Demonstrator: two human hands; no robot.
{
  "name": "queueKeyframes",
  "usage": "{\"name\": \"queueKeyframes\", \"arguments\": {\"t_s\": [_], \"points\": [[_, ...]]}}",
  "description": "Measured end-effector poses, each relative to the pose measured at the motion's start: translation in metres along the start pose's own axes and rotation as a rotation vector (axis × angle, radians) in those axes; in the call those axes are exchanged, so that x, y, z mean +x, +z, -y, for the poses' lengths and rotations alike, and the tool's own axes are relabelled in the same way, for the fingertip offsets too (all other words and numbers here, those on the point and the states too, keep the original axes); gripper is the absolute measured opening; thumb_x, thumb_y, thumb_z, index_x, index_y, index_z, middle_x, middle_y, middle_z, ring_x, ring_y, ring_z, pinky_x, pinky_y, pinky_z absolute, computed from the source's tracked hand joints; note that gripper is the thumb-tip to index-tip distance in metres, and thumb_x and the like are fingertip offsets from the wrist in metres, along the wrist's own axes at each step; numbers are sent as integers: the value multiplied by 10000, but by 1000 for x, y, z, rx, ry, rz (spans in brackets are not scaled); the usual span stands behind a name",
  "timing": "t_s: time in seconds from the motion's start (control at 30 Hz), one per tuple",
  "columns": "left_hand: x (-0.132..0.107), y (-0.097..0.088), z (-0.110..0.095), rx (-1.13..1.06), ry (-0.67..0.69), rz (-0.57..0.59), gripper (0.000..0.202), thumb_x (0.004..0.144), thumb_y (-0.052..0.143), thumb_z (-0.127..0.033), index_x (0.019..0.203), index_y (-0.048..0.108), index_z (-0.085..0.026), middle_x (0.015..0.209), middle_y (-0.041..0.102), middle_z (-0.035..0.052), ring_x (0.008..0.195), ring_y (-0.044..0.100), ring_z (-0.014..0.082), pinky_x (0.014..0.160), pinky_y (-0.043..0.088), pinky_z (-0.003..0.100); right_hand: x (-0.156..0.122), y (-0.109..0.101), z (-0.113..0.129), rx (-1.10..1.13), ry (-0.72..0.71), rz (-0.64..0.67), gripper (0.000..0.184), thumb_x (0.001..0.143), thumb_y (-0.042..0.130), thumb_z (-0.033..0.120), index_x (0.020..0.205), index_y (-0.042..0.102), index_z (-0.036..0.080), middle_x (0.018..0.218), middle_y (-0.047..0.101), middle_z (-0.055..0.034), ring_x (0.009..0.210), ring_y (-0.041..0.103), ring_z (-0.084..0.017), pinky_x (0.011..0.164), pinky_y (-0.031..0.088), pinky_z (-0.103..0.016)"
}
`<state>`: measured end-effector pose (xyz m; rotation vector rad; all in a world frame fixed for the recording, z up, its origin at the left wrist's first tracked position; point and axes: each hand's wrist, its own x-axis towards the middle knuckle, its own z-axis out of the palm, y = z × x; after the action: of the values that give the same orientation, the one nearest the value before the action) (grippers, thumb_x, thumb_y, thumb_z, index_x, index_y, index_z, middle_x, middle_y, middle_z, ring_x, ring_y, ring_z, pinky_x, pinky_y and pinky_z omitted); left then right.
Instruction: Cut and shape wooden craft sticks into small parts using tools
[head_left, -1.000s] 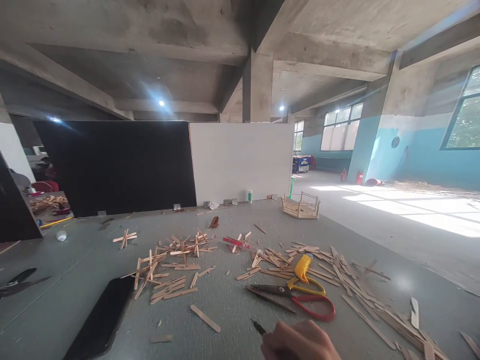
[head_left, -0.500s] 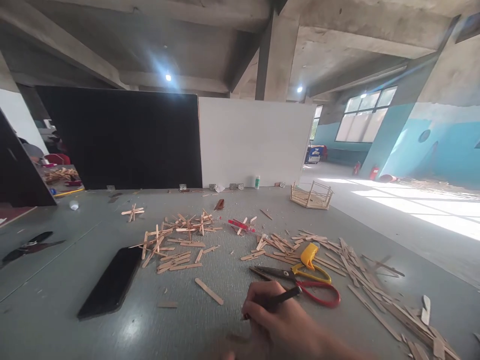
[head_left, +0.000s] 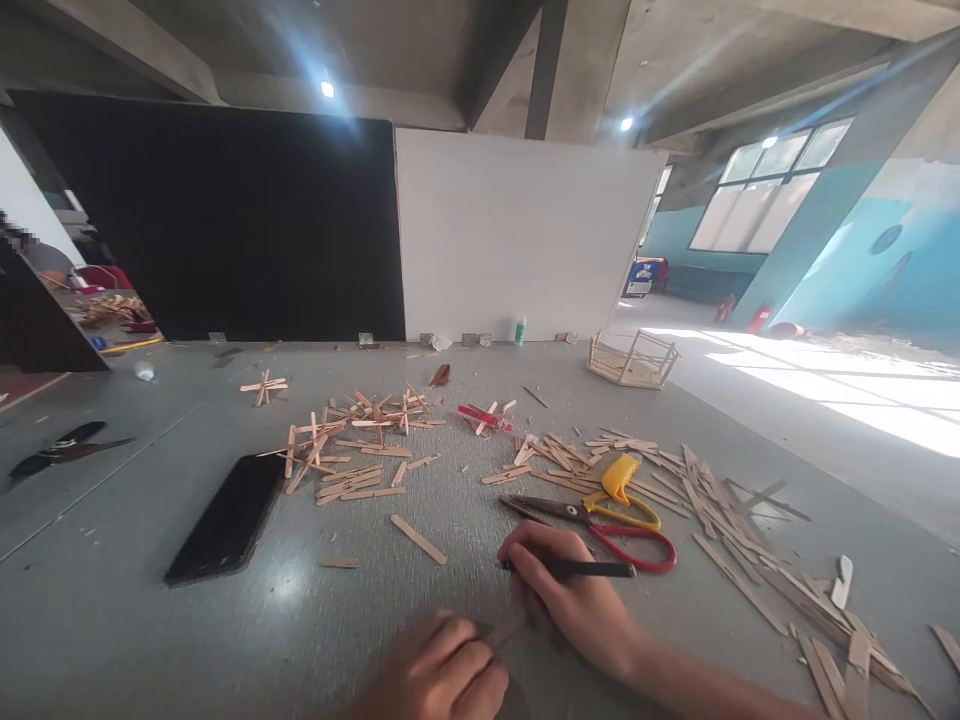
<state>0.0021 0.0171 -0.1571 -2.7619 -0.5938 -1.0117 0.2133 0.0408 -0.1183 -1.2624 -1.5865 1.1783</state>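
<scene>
My right hand (head_left: 559, 590) is closed round a dark pen (head_left: 581, 569), which lies nearly level with its tip near my fingers. My left hand (head_left: 442, 670) is at the bottom edge, fingers curled and pressed on a small wooden stick (head_left: 504, 630) that lies on the grey tabletop (head_left: 150, 600) between both hands. Scissors with red and yellow handles (head_left: 615, 525) lie just beyond my right hand. A single craft stick (head_left: 418, 539) lies ahead of my left hand.
Heaps of craft sticks (head_left: 360, 450) cover the middle and the right side (head_left: 750, 540) of the table. A black phone (head_left: 229, 518) lies to the left. A stick-built frame (head_left: 634, 360) and a glue bottle (head_left: 519, 330) stand at the back by black and white boards.
The view has tilted down. My right hand with the pen has moved further onto the table, and my left hand has come into view holding a small stick.
</scene>
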Motion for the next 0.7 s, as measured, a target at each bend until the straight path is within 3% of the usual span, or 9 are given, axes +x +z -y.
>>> {"name": "queueKeyframes", "arguments": {"t_s": [0.2,0.3,0.7], "points": [[7,-21,9,-104,-51,90,475,1129,223,-227,1069,685,-131,827,708,76,749,628,228,730,559,367,1,-1,-1,59,20,-6,380,1007,525,547,869,594,199,612,563,50,433,417,-82,418,314,-202],[4,-22,10,-90,-55,84,468,1122,221,-176,1141,685,-113,908,735,97,833,652,250,805,554,398,0,-2,2,47,15,-1,357,1000,546,513,862,607,190,611,566,45,462,426,-83,446,335,-203],[3,-22,11,-41,-126,98,454,1110,224,-112,1017,668,-118,793,665,62,698,596,221,656,509,355,1,-3,-3,-16,-13,24,322,1027,533,470,871,612,200,639,594,20,520,485,-118,480,394,-224]]}}
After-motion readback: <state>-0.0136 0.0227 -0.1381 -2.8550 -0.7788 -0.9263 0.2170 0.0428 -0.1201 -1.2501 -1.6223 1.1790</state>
